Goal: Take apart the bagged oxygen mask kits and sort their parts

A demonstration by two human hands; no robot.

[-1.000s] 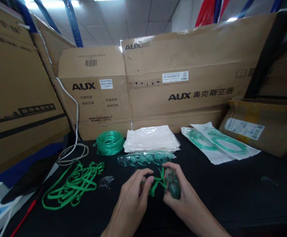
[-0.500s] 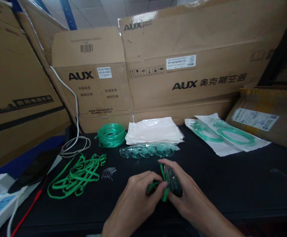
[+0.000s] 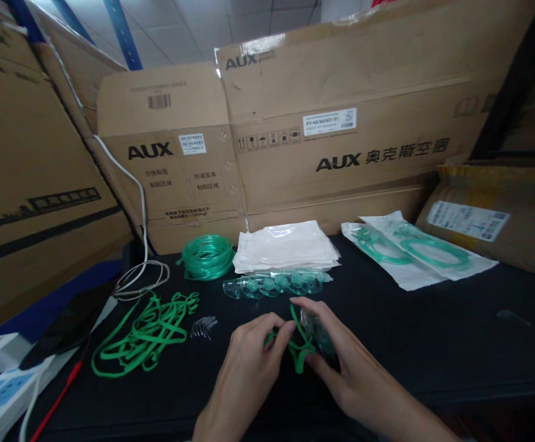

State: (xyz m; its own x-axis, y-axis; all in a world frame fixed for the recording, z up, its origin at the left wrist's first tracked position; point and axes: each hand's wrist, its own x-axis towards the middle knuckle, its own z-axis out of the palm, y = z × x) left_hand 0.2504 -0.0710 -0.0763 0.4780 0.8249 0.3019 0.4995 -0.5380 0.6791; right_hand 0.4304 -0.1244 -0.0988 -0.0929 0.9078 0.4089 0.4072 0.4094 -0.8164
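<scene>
Both of my hands meet at the front of the black table (image 3: pixel 433 344). My right hand (image 3: pixel 341 362) is closed around a clear greenish mask (image 3: pixel 320 337). My left hand (image 3: pixel 249 362) pinches a green elastic strap (image 3: pixel 295 350) that runs to the mask. A row of more clear masks (image 3: pixel 277 283) lies just beyond my fingers. Further back sit a stack of white plastic bags (image 3: pixel 286 247) and a coil of green tubing (image 3: pixel 207 256).
A tangle of green straps (image 3: pixel 148 334) and small metal clips (image 3: pixel 204 326) lie to the left. Two sealed bags with tubing (image 3: pixel 410 255) lie at the right. Cardboard boxes (image 3: pixel 341 123) wall in the back. A white cable (image 3: pixel 141 276) and a power strip (image 3: pixel 0 396) sit far left.
My left hand has drawn the green strap a little away from the mask and upward. The camera view shifted slightly.
</scene>
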